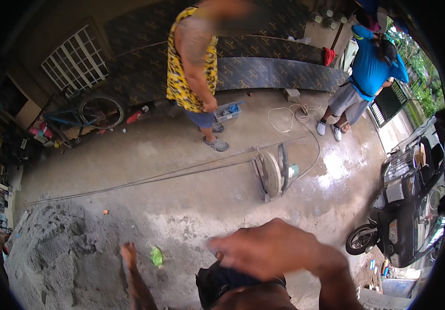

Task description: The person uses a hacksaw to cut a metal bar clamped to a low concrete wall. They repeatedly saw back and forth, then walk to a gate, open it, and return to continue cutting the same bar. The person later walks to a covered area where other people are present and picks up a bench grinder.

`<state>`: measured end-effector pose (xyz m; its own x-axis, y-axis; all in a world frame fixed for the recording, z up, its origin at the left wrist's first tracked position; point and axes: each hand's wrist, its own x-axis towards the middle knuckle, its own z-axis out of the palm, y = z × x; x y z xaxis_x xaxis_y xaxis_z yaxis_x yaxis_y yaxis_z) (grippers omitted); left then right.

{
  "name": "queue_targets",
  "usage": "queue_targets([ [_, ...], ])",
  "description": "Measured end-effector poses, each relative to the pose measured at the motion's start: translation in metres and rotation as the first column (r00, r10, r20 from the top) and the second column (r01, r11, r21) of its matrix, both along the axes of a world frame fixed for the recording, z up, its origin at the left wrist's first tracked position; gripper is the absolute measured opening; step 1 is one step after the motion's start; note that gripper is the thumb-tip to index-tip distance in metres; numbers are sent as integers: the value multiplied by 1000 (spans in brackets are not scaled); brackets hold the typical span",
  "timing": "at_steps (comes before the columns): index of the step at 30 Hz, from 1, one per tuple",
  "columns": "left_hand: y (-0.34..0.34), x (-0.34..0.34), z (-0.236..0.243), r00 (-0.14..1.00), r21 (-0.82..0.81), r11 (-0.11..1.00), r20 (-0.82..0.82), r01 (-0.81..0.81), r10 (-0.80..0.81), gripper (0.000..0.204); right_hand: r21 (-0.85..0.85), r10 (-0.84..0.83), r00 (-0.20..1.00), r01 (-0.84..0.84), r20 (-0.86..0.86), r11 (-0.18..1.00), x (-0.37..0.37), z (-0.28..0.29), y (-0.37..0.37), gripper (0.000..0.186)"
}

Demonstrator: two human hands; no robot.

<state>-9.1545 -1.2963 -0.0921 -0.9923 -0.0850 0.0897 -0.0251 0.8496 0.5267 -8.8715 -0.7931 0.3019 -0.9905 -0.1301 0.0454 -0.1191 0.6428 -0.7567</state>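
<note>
My right hand (pixel 266 248) is raised in front of my body, large and blurred. Its fingers bend toward the left, and motion smears them too much to show a grip. Low at my side, my left hand (pixel 128 254) looks curled closed, and no object shows in it. Nearest to it are a heap of grey sand (pixel 60 253) and a crumpled bright green plastic piece (pixel 156 256) on the concrete floor. Farther ahead stands a cut-off saw (pixel 273 174) with a large round disc and a green motor, apart from both hands.
A person in a yellow patterned top (pixel 194 62) stands ahead beside a grey crate (pixel 228 111) of tools. Another person in blue (pixel 372 64) stands far right. A cord (pixel 315 150) and long thin rods (pixel 145 181) cross the floor. A motorcycle (pixel 406 217) is right, a bicycle (pixel 98 112) far left.
</note>
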Motion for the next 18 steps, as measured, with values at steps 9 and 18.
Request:
queue_targets([
  [9, 241, -213, -52, 817, -212, 792, 68, 573, -573, 15, 54, -534, 292, 839, 794, 541, 52, -373, 80, 46],
  [18, 260, -270, -99, 230, 26, 937, 967, 347, -112, 10, 39, -439, -132, 976, 889, -214, -8, -474, 159, 38],
])
